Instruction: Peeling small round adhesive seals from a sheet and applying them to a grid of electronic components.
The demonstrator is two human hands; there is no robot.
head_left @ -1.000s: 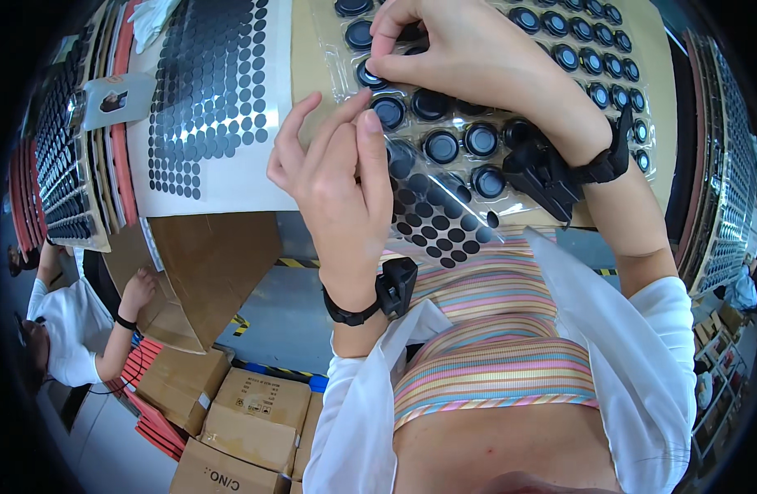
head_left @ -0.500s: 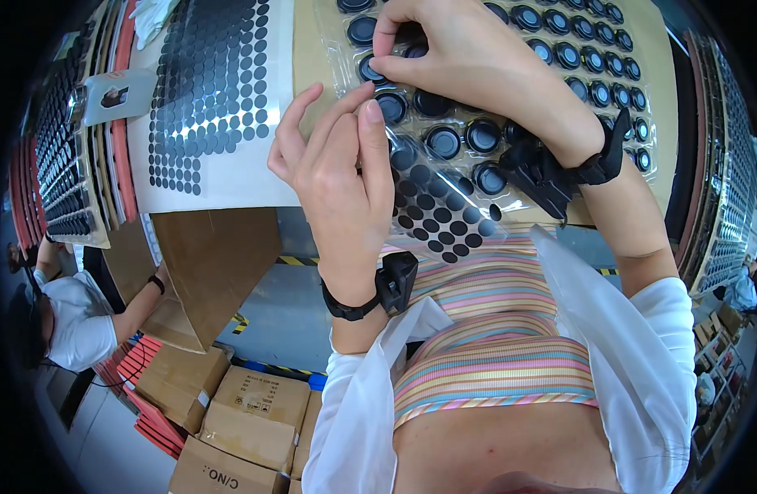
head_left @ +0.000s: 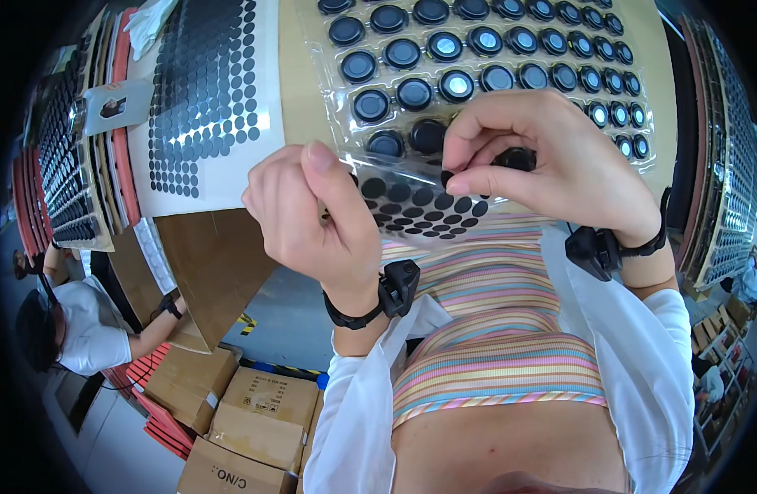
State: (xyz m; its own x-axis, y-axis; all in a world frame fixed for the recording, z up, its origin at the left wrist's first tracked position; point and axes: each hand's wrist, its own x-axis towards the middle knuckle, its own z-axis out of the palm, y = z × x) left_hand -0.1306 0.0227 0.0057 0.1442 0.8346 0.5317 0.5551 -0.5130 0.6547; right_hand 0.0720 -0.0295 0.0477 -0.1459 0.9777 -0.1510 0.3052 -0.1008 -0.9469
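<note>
My left hand (head_left: pixel 313 218) is closed, fingers curled, on a clear sheet of round black stickers (head_left: pixel 422 198). The sheet bends up at its far edge and hangs over the near edge of the table. At its right side is my right hand (head_left: pixel 551 165), with thumb and forefinger pinched on a small round black sticker (head_left: pixel 447 176) at the sheet. Beyond both hands lies a clear plastic tray (head_left: pixel 333 115) with rows of round black parts (head_left: pixel 414 93). Some parts have pale, shiny centres and others are dark. My right hand hides part of the near rows.
On the table's left lies a larger sheet of black dots (head_left: pixel 201 90), beside a translucent plastic piece (head_left: pixel 119 107). Stacked trays (head_left: pixel 70 165) stand far left, more (head_left: pixel 716 165) at right. A co-worker (head_left: pixel 90 321) reaches into a cardboard box (head_left: pixel 222 263). Cartons (head_left: pixel 259 407) sit below.
My right hand has moved from the tray's left rows down and right to the sticker sheet. My left hand has shifted slightly left and its fingers have curled in. The sheet has tilted.
</note>
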